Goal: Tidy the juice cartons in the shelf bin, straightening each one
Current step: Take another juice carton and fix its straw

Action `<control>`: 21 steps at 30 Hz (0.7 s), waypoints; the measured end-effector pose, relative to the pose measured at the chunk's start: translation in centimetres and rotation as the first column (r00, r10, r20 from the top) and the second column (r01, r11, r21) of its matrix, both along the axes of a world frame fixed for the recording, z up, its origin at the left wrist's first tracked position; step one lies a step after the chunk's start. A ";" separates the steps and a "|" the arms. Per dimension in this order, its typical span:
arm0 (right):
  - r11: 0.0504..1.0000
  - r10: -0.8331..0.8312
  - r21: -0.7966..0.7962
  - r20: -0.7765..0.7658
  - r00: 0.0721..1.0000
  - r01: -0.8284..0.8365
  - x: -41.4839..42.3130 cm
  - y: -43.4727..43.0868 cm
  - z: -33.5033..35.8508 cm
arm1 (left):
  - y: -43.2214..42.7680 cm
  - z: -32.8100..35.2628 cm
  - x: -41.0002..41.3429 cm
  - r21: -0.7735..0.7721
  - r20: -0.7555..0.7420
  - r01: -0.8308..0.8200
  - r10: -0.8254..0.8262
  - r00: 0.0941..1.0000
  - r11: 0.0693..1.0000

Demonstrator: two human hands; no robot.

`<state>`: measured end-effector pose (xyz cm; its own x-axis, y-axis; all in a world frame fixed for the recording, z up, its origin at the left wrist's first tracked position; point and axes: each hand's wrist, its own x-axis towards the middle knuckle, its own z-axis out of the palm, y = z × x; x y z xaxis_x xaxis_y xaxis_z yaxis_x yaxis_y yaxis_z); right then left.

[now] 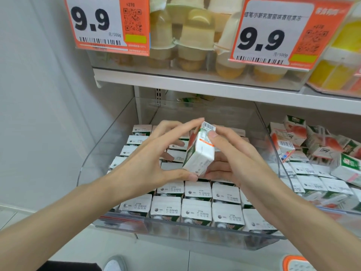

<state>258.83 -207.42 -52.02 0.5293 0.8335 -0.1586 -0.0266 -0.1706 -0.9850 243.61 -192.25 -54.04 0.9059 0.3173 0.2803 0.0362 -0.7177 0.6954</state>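
One juice carton (199, 151) is held tilted above the clear shelf bin (195, 231), pinched between the left hand (148, 159) and right hand (230, 161). It should be turned upright, squared with the packed rows (195, 202), then lowered into a gap.

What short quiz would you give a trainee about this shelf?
1. True or false: the left hand and the right hand both hold one carton above the bin.
2. The price tag reads: A) 9.9 B) 5.5 C) 12.0
3. Fill in: the right cartons lie ____ (neat or jumbled).
Key: 1 true; 2 A; 3 jumbled.
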 end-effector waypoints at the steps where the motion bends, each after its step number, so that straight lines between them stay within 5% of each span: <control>1: 1.000 -0.019 -0.003 -0.032 0.999 0.019 0.1 0.0 0.1 | -0.1 0.0 0.0 0.006 0.011 0.007 -0.007 1.000 1.000; 13: 1.000 0.000 -0.019 -0.368 0.930 -0.008 0.7 -0.1 0.6 | -0.7 0.0 0.7 -0.252 0.206 0.052 0.002 0.978 0.966; 21: 0.987 -0.004 -0.162 -0.059 0.998 -0.006 1.2 0.1 0.3 | -0.6 0.2 0.5 -0.270 0.164 0.018 0.028 0.986 0.963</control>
